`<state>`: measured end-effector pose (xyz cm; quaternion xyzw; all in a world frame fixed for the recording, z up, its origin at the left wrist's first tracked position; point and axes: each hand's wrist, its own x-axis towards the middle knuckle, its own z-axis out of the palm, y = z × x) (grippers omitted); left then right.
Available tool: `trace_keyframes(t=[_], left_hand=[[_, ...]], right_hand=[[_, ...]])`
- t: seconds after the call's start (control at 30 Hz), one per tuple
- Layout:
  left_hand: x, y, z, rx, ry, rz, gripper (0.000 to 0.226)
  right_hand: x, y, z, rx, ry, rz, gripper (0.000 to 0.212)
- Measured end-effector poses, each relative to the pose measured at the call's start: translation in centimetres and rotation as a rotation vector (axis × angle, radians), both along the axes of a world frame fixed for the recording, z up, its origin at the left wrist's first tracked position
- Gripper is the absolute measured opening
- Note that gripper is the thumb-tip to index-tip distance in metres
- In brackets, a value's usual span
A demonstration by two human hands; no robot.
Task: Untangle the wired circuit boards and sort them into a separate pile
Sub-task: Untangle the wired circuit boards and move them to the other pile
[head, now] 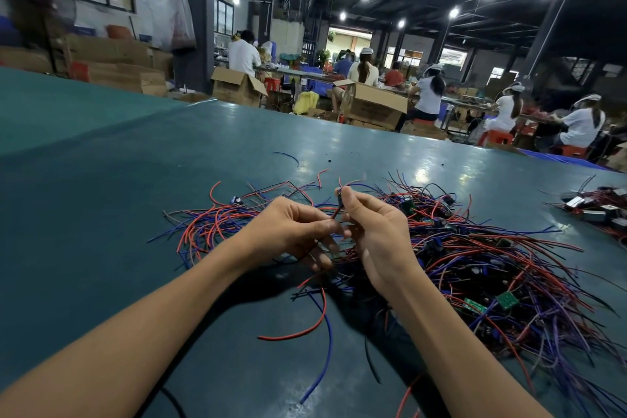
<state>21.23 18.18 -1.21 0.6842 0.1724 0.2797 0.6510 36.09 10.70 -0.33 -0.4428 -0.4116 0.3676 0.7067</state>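
the two hands meet close together above the green table (pixel 101 180) - the left hand (pixel 288 231) pinches the lower end of a thin wired piece (pixel 338 204) with curled fingers, and the right hand (pixel 376 234) pinches its upper end between thumb and forefinger. whether a board sits in that grip is too small to tell. the big tangle (pixel 492 258) of red, blue and black wires, with green circuit boards (pixel 507 299) in it, lies just right of the right hand, while a thinner spread (pixel 210 224) lies left of the left hand.
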Motion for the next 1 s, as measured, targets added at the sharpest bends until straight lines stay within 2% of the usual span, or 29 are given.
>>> trace_keyframes(t=[0.1, 0.23, 0.3, 0.43, 0.67, 0.8, 0.9, 0.93, 1.0], left_hand=[[-0.5, 0.7, -0.4, 0.127, 0.081, 0.08, 0.012], [-0.6, 1.5, -0.7, 0.115, 0.069, 0.185, 0.021], [-0.6, 1.8, -0.6, 0.023, 0.012, 0.263, 0.029], [-0.8, 2.5, -0.4, -0.242, -0.159, 0.342, 0.027], [-1.2, 3.1, 0.0, -0.399, -0.257, 0.288, 0.023], [-1.2, 3.0, -0.1, -0.3, -0.279, 0.228, 0.04], [-0.9, 2.6, 0.3, -0.288, -0.235, 0.196, 0.029], [-0.8, 2.3, 0.4, -0.207, -0.186, 0.188, 0.021], [-0.3, 1.6, 0.0, 0.152, 0.006, 0.184, 0.016]], right_hand=[[0.2, 0.0, 0.6, 0.076, 0.01, -0.1, 0.024], [1.0, -0.6, 1.4, 0.16, 0.027, -0.178, 0.029], [0.9, -0.6, 1.5, 0.185, 0.034, -0.199, 0.026], [0.6, -0.3, 1.6, 0.203, 0.084, -0.217, 0.013], [1.6, -0.1, 1.3, 0.098, 0.089, -0.284, 0.012], [2.0, 0.0, 1.0, 0.036, 0.109, -0.307, 0.014], [2.4, 0.0, 1.0, 0.01, 0.191, -0.33, 0.014], [2.5, 0.1, 1.0, 0.008, 0.203, -0.338, 0.013], [2.6, 0.3, 0.8, 0.006, 0.196, -0.349, 0.013]])
